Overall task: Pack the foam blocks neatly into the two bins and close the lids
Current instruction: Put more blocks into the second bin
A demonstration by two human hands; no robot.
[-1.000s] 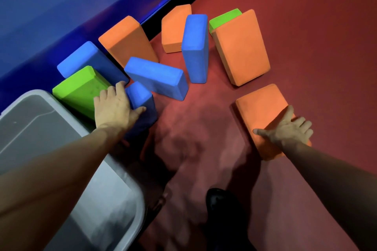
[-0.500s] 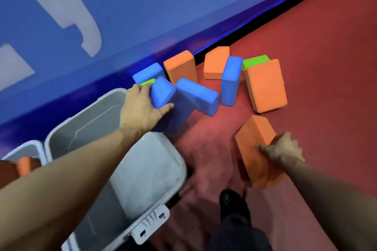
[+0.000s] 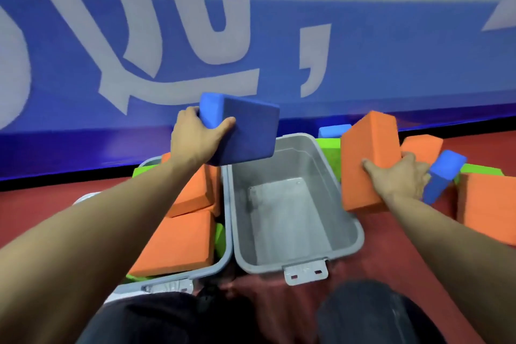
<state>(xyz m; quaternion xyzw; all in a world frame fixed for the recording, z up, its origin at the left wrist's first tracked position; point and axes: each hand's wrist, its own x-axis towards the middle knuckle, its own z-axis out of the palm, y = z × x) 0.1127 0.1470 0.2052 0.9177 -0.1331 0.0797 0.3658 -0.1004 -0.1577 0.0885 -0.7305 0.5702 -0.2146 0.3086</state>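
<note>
Head view: the left hand (image 3: 195, 139) has its fingers curled round a blue foam block (image 3: 245, 131), lifted above the gap between both grey bins; the right hand (image 3: 402, 176) clasps an orange foam block (image 3: 368, 159) just beside the empty bin (image 3: 296, 232); the left bin (image 3: 223, 262) holds orange blocks

Both blocks now lifted: left hand (image 3: 195, 138) w/ blue block (image 3: 245, 131), right hand (image 3: 402, 176) w/ orange block (image 3: 365, 159), beside empty bin (image 3: 296, 264).

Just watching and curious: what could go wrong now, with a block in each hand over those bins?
1. The blue block is pinched at one corner by the left hand; it might twist free.
2. The left bin already looks full, so lid closure may fail.
3. The orange block in the right hand may catch the empty bin rim.
</note>
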